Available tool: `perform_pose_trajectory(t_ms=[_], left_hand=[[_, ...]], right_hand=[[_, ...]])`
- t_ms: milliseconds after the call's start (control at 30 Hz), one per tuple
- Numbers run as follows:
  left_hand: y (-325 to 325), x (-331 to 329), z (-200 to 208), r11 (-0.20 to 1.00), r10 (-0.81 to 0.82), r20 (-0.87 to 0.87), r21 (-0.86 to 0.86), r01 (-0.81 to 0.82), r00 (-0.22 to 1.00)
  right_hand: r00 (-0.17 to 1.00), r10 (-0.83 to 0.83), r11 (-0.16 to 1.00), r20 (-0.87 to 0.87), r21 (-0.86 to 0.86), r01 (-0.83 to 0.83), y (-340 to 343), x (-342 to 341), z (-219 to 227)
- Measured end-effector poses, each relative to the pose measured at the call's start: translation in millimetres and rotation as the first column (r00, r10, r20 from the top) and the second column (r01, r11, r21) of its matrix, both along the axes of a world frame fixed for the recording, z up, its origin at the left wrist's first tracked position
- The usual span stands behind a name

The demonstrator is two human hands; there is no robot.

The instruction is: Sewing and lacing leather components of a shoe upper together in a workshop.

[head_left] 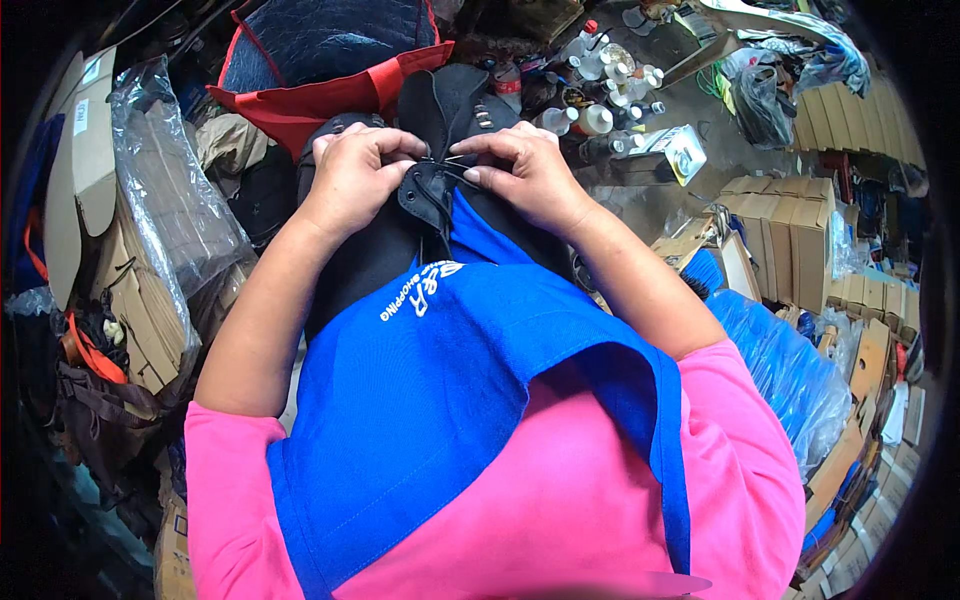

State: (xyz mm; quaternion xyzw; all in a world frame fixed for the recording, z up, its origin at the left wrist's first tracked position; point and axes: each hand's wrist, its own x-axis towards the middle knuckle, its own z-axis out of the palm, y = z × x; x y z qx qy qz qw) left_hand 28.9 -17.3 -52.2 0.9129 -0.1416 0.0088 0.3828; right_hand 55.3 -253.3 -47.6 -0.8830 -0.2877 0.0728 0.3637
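Note:
A black shoe upper (420, 192) with metal eyelets lies over my lap. Thin black laces (432, 222) hang from it, and thin strands stretch between my fingertips. At its left, my left hand (360, 172) is closed, thumb and forefinger pinched beside the top eyelets. On the other side my right hand (532, 175) pinches a lace between thumb and forefinger. The exact grip inside the left fingertips is hard to make out. Just beyond the hands is another black piece (458, 105), a row of light metallic marks at its right edge. A blue apron (420, 400) covers my lap.
A red bag with a silvery lining (400, 85) stands ahead. Several bottles (594, 120) crowd the floor at the far right. Cardboard boxes (785, 240) and blue plastic wrap (775, 360) lie to the right. Clear plastic (170, 170) and flat cardboard (135, 315) line the left.

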Motion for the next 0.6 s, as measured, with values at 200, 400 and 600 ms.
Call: perform_pose_trajectory(t_ms=[200, 400, 600], left_hand=[[-8.3, 8.5, -4.7, 0.981, 0.018, -0.313, -0.179, -0.077, 0.950], [-0.4, 10.5, 6.1, 0.998, -0.048, -0.060, -0.049, 0.045, 0.997], [9.0, 4.7, 25.7, 0.987, -0.089, -0.068, 0.124, 0.097, 0.994]], right_hand=[[0.990, -0.097, 0.995, -0.100, 0.008, 0.098, 8.5, 0.2, -7.7], [0.998, -0.055, 0.991, 0.035, 0.125, 0.050, 3.4, 7.7, -6.8], [0.989, -0.048, 0.977, -0.139, 0.200, 0.076, -24.0, 7.5, -6.9]])
